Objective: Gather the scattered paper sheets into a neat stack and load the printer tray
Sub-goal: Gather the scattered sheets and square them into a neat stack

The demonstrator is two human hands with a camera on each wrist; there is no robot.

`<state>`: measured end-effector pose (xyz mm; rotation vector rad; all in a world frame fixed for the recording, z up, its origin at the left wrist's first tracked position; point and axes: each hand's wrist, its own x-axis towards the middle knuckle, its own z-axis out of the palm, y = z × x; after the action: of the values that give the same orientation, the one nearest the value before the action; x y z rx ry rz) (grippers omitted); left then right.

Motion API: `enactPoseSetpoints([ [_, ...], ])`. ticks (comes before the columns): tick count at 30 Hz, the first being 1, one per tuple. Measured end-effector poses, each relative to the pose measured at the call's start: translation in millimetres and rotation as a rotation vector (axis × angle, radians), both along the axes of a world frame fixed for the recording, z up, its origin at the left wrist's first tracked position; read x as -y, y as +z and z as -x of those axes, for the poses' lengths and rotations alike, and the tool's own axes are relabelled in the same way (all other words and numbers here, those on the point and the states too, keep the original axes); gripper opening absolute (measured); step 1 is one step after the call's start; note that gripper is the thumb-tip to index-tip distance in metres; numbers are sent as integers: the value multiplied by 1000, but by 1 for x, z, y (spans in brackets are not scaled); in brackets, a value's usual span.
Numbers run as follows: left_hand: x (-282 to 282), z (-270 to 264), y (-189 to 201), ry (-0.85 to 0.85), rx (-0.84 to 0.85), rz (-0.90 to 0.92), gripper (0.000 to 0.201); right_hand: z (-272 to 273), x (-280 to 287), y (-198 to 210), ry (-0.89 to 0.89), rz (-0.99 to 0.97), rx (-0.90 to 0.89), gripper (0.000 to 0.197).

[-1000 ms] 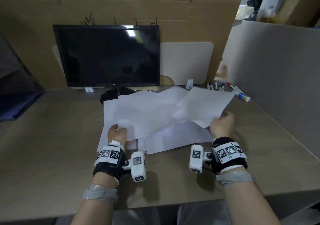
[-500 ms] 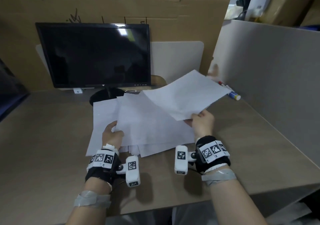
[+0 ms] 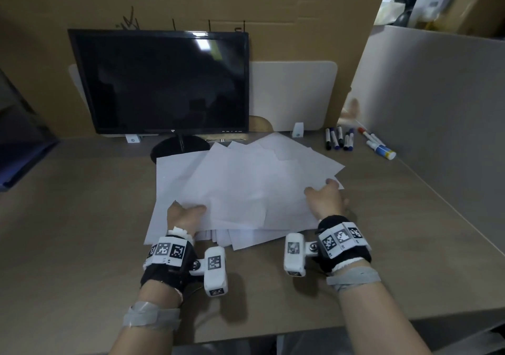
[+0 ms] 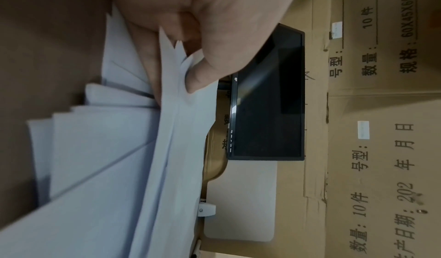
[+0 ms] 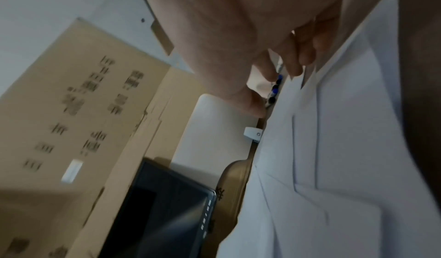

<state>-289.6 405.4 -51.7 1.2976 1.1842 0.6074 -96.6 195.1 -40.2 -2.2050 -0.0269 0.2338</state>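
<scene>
Several white paper sheets [image 3: 246, 188] lie fanned in a loose pile on the brown desk [image 3: 82, 231], in front of the monitor. My left hand [image 3: 187, 211] is at the pile's near-left edge. In the left wrist view this left hand [image 4: 171, 84] pinches several upper sheets [image 4: 143, 167], thumb on top and fingers underneath. My right hand [image 3: 323, 194] rests on the pile's right edge, thumb and forefinger lying on the top sheet. In the blurred right wrist view its loosely curled fingers [image 5: 294, 69] touch the paper's edge [image 5: 334, 148], and I see no sheet pinched between them.
A black monitor [image 3: 164, 81] stands just behind the pile, its round foot [image 3: 177, 149] touching the sheets' far edge. Several markers [image 3: 338, 138] and a white tube [image 3: 382, 151] lie at the back right. A grey partition [image 3: 437, 108] walls the right side; cardboard [image 3: 191, 5] closes the back.
My right hand has brought the sheet it held up in the air down onto the pile. The left hand has kept its pinch at the near-left edge.
</scene>
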Motion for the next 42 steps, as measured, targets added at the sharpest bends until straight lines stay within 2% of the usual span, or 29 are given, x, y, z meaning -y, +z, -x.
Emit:
enactPoseSetpoints([
  [2, -5, -1, -3, 29, 18, 33, 43, -9, 6, -3, 17, -49, -89, 81],
  [3, -7, -2, -4, 35, 19, 47, 46, -10, 7, -3, 35, -80, -103, 81],
  [8, -3, -3, 0, 23, 78, 108, 27, -8, 1, -6, 78, -161, -77, 51],
  [12, 2, -1, 3, -50, 142, 177, 34, -4, -3, -10, 75, -177, -9, 42],
  [15, 6, -1, 7, -115, 183, 221, 26, -7, -4, -11, 21, -298, 59, 31],
  [18, 9, 0, 6, -112, 238, 201, 13, -3, -5, -6, 2, -406, -56, 29],
  [21, 9, -1, 2, -65, 278, 166, 14, 6, -4, 4, 70, -382, -187, 9],
  [23, 8, -3, 0, -45, 281, 147, 17, 8, -5, 8, 88, -344, -225, 20],
  [26, 6, -5, -2, 2, 295, 142, 28, 10, -7, 11, 109, -363, -276, 19],
  [30, 6, -6, -2, 20, 271, 138, 12, 12, -6, 9, 97, -476, -249, 22],
  [38, 2, -7, -6, 58, 302, 112, 12, 9, 13, 19, -266, -709, -52, 32],
  [42, 5, -9, -4, 44, 273, 108, 18, 19, 13, 30, -309, -915, -2, 22],
])
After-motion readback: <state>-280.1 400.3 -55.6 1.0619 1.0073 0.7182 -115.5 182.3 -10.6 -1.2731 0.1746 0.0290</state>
